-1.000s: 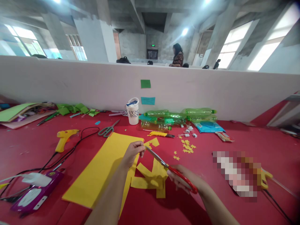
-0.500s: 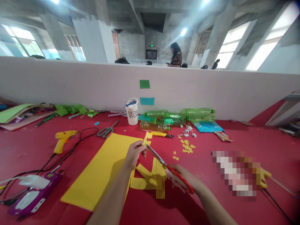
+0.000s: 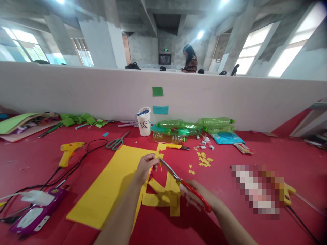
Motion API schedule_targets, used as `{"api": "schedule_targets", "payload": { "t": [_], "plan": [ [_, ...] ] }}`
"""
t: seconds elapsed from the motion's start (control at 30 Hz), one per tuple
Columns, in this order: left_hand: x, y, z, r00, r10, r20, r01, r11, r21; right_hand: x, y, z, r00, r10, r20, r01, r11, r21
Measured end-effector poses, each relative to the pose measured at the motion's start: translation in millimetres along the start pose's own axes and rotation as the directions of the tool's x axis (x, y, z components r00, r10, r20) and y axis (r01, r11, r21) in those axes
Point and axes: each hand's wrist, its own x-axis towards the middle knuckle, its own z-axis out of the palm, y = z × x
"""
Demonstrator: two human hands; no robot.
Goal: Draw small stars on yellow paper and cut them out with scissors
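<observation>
Between its fingertips my left hand [image 3: 146, 166] pinches a small yellow paper strip [image 3: 160, 149] with notches cut in it. My right hand [image 3: 192, 194] is closed round the red handles of a pair of scissors [image 3: 187, 185]. The blades point up and left, their tips at the strip beside my left fingers. Below the blades lie several loose yellow strips [image 3: 159, 200]. A large yellow sheet [image 3: 109, 183] lies under and left of my left arm. Small yellow stars [image 3: 203, 160] are scattered right of the scissors.
Green plastic bottles [image 3: 189, 126], a white cup [image 3: 144, 122] and a yellow cutter [image 3: 173, 146] lie farther back. Grey scissors [image 3: 117, 141], a yellow glue gun [image 3: 68, 152] and a purple power strip [image 3: 38, 212] are left. A blue packet [image 3: 227, 137] is at the right. A person [image 3: 190, 59] stands beyond the partition.
The paper strip has shifted slightly in my left fingers, and a thin sliver now hangs below the scissor tips. The hands have barely moved. The person beyond the partition has shifted slightly left.
</observation>
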Motion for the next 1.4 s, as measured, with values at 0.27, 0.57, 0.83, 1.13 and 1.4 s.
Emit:
{"api": "schedule_targets", "payload": {
  "t": [0.27,0.57,0.83,1.13,1.4],
  "plan": [
    [1.4,-3.2,0.0,0.999,0.02,-0.032,-0.021,1.0,-0.015,2.8,-3.7,6.6,0.999,0.037,-0.002,-0.037,0.997,0.065],
    [1.9,-4.0,0.3,0.999,0.024,-0.029,-0.024,0.999,-0.027,5.7,-0.9,7.7,0.999,0.044,-0.007,-0.043,0.996,0.083],
    [1.0,-4.6,-1.2,1.0,-0.025,0.015,0.026,0.999,-0.042,3.2,3.0,7.2,0.996,0.08,-0.045,-0.078,0.996,0.037],
    [1.6,-6.7,-2.2,0.999,-0.028,0.018,0.028,0.999,-0.031,3.9,-1.8,5.1,0.999,0.047,0.003,-0.047,0.996,0.079],
    [1.8,-3.3,2.0,1.0,0.018,0.006,-0.017,0.997,-0.074,5.0,-0.3,4.2,0.998,0.067,-0.005,-0.066,0.993,0.097]
  ]
}}
